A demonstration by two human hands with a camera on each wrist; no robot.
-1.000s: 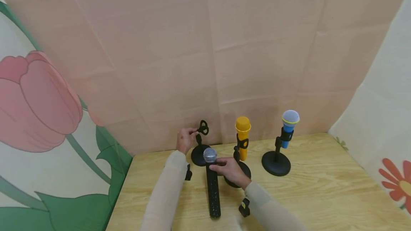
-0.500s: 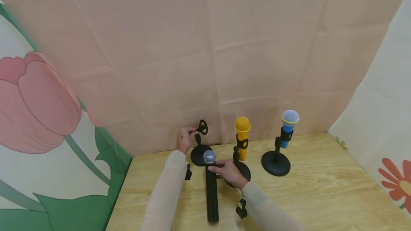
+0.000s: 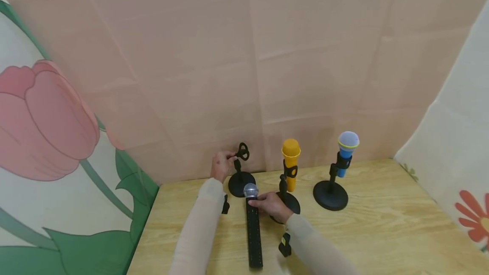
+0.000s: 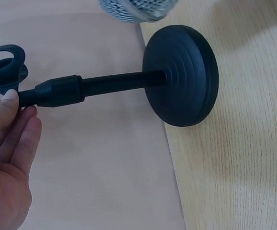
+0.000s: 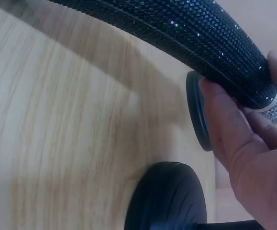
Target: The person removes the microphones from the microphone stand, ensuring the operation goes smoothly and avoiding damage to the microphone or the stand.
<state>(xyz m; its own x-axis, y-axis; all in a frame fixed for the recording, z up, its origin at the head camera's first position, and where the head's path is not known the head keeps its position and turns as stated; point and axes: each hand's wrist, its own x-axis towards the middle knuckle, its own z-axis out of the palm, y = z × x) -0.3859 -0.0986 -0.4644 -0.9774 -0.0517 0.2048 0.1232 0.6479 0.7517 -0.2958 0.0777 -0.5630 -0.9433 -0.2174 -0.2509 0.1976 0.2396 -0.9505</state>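
My left hand (image 3: 223,166) pinches a black microphone stand just below its clip (image 4: 6,72), thumb on one side and fingers on the other. The stand's round base (image 4: 181,76) rests on the table near the backdrop. In my right hand (image 3: 273,207) is a black, glittery microphone (image 3: 254,234) with a silver mesh head, gripped near the head between thumb and fingers. The right wrist view shows its sparkling handle (image 5: 176,33) running across the top, over the tabletop. In the head view the mesh head overlaps the front of the left stand's base.
A yellow microphone (image 3: 291,152) sits in a second black stand, right behind my right hand. Farther right, a blue microphone with a white head (image 3: 347,143) stands in a third stand (image 3: 330,195). A pink backdrop (image 3: 206,75) closes off the rear of the wooden table (image 3: 366,241).
My right hand and the black microphone have shifted slightly down, toward the near side of the table. The left hand keeps its pinch on the stand, nearly unmoved.
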